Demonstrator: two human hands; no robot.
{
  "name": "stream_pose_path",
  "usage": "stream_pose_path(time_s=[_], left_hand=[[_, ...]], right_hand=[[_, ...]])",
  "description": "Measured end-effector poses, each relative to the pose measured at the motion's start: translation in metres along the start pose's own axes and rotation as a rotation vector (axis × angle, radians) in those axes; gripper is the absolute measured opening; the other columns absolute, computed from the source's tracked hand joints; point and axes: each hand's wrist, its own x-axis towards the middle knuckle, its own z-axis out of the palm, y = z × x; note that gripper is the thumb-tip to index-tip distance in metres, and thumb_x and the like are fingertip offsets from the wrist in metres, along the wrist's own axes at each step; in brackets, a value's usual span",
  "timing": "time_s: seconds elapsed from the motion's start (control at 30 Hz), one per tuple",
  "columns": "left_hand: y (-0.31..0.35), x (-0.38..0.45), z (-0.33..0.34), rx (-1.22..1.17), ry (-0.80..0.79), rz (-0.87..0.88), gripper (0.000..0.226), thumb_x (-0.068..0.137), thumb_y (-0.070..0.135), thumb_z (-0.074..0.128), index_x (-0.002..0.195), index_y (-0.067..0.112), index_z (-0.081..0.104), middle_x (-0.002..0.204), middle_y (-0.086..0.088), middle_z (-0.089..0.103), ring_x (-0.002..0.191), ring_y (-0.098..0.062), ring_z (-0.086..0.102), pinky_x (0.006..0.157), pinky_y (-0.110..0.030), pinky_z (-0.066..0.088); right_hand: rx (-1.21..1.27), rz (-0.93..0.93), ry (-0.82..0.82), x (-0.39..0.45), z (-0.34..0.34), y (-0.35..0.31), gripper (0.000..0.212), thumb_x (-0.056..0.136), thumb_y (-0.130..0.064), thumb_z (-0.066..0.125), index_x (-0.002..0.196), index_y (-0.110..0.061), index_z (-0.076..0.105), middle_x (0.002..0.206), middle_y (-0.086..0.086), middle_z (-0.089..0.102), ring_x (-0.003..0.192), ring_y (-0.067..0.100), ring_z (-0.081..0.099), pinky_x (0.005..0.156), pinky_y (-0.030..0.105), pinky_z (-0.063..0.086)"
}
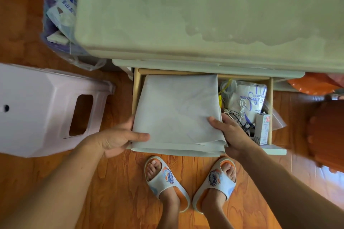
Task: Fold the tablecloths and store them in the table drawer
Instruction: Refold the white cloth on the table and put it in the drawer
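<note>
A folded pale grey tablecloth (176, 113) lies over the left part of the open wooden table drawer (270, 109), its near edge hanging past the drawer front. My left hand (119, 139) grips the cloth's near left corner, thumb on top. My right hand (230, 134) holds the near right corner, thumb on top and fingers under. The cloth's far edge reaches under the pale table top (186, 15).
The drawer's right part holds a bag of disposable gloves (247, 96), cables and a small box (262, 128). A pale plastic stool (46, 109) lies left, a lined waste bin (59, 15) behind it. An orange stool (327, 135) stands right. My sandalled feet (189, 180) are below the drawer.
</note>
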Motion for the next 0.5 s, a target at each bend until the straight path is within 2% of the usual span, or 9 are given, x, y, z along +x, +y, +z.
stream_pose_path(time_s=[0.07,0.1,0.2,0.3,0.37,0.43,0.5], left_hand=[[0.005,0.001,-0.003,0.055,-0.089,-0.045,0.102,0.053,0.012,0.099,0.135,0.041,0.045,0.134,0.0,0.067,0.127,-0.02,0.061,0.105,-0.036,0.051],[0.006,0.001,-0.005,0.068,-0.106,-0.047,0.099,0.057,0.006,0.095,0.135,0.041,0.045,0.134,0.0,0.067,0.126,-0.019,0.062,0.104,-0.035,0.051],[0.006,-0.001,-0.005,0.045,-0.07,-0.009,0.088,0.073,-0.016,0.068,0.14,0.034,0.044,0.134,-0.005,0.067,0.124,-0.022,0.063,0.099,-0.035,0.055],[0.003,-0.003,-0.008,0.004,-0.074,-0.015,0.089,0.073,-0.02,0.071,0.144,0.025,0.044,0.135,-0.01,0.066,0.125,-0.026,0.063,0.101,-0.039,0.053],[0.001,0.0,-0.007,0.006,-0.085,-0.022,0.086,0.071,-0.015,0.075,0.144,0.019,0.046,0.135,-0.012,0.065,0.127,-0.028,0.062,0.106,-0.043,0.049],[0.001,0.004,-0.005,0.027,-0.073,-0.046,0.093,0.061,-0.005,0.089,0.142,0.015,0.049,0.134,-0.012,0.066,0.127,-0.029,0.062,0.107,-0.045,0.047],[0.0,0.007,-0.003,0.045,-0.038,-0.066,0.104,0.047,0.006,0.099,0.139,0.016,0.053,0.132,-0.011,0.068,0.125,-0.029,0.063,0.106,-0.046,0.048]], right_hand=[[0.065,0.023,-0.03,-0.003,-0.001,0.001,0.049,0.093,-0.024,0.063,0.138,-0.006,0.052,0.129,0.02,0.065,0.115,0.037,0.065,0.093,0.049,0.056],[0.095,0.061,-0.065,-0.006,-0.003,0.001,0.051,0.093,-0.027,0.062,0.139,-0.008,0.052,0.132,0.018,0.064,0.119,0.036,0.063,0.095,0.048,0.055],[0.038,0.194,-0.232,-0.018,-0.011,-0.002,0.061,0.086,-0.03,0.074,0.141,-0.014,0.051,0.138,0.015,0.06,0.126,0.034,0.059,0.094,0.047,0.055],[-0.119,0.233,-0.376,-0.02,-0.014,-0.007,0.064,0.079,-0.01,0.076,0.139,-0.013,0.051,0.134,0.019,0.061,0.116,0.038,0.063,0.084,0.05,0.058],[-0.223,0.136,-0.337,-0.015,-0.013,-0.009,0.066,0.075,0.002,0.073,0.136,-0.008,0.052,0.133,0.024,0.06,0.116,0.041,0.062,0.09,0.052,0.053],[-0.258,0.04,-0.286,-0.013,-0.013,-0.009,0.064,0.074,0.006,0.073,0.134,-0.007,0.054,0.131,0.025,0.061,0.12,0.047,0.059,0.096,0.057,0.042],[-0.261,0.014,-0.232,-0.014,-0.013,-0.008,0.059,0.076,0.01,0.071,0.131,-0.006,0.057,0.126,0.022,0.065,0.118,0.045,0.061,0.098,0.053,0.044]])
